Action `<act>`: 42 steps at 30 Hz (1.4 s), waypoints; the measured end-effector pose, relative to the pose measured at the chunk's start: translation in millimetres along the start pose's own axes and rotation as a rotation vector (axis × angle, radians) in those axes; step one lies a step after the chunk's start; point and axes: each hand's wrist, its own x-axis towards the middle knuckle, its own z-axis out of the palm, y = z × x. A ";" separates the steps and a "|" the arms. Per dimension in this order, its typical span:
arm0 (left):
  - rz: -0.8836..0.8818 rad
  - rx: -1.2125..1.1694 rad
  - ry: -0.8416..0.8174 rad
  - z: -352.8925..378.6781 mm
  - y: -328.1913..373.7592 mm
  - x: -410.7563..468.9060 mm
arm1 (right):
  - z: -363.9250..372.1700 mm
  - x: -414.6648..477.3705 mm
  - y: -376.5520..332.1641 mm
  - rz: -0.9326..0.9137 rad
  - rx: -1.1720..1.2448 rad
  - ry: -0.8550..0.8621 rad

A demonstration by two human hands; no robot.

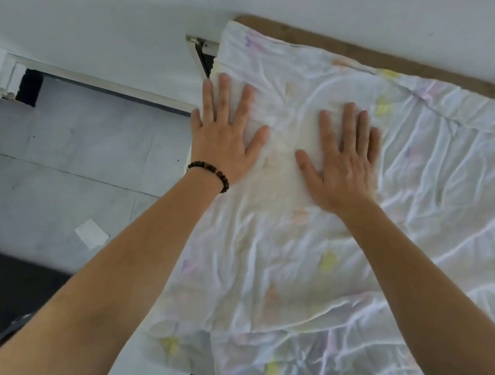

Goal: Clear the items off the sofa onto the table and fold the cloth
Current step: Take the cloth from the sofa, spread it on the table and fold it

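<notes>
Pale creased cloth [353,255] lies spread across the right half of the frame, its far edge following a brown strip [398,61] from top centre to right. It runs out of frame, so its long axis is unclear. Left hand [226,138] and right hand [342,165] press flat on its upper-left part, fingers straight, gripping nothing.

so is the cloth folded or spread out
Spread out: the cloth lies wrinkled, left hand and right hand pressing flat on it.

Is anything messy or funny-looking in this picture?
Yes. The cloth is wrinkled all over, even with the left hand and right hand pressing flat on it. A white scrap lies alone on the grey floor, and a dark, broken-looking gap shows low in the wall.
</notes>
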 end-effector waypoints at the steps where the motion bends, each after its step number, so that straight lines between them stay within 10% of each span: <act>1: 0.007 0.019 -0.009 -0.7 0.0 4.9 | -0.5 0.8 1.2 -0.007 -0.014 -0.006; 8: -0.002 -0.014 0.013 -18.4 -1.4 -17.7 | -9.7 -22.2 -8.5 0.135 0.019 0.030; 17: -0.039 -0.325 0.263 0.4 -18.8 -303.3 | 21.2 -290.1 -39.5 -0.074 0.251 0.240; 22: -0.538 -0.642 0.169 23.4 -5.3 -401.5 | 52.1 -394.4 -20.7 -0.131 0.153 0.024; 29: -1.031 -1.460 0.292 10.4 20.6 -401.9 | 57.2 -415.8 -0.6 -0.205 0.235 0.205; 37: -1.170 -1.251 0.466 -7.0 -33.2 -452.4 | 21.8 -449.3 0.3 -0.141 0.262 0.308; 42: -1.055 -0.923 0.327 4.8 -74.8 -464.4 | 30.4 -463.5 3.8 -0.088 0.204 0.054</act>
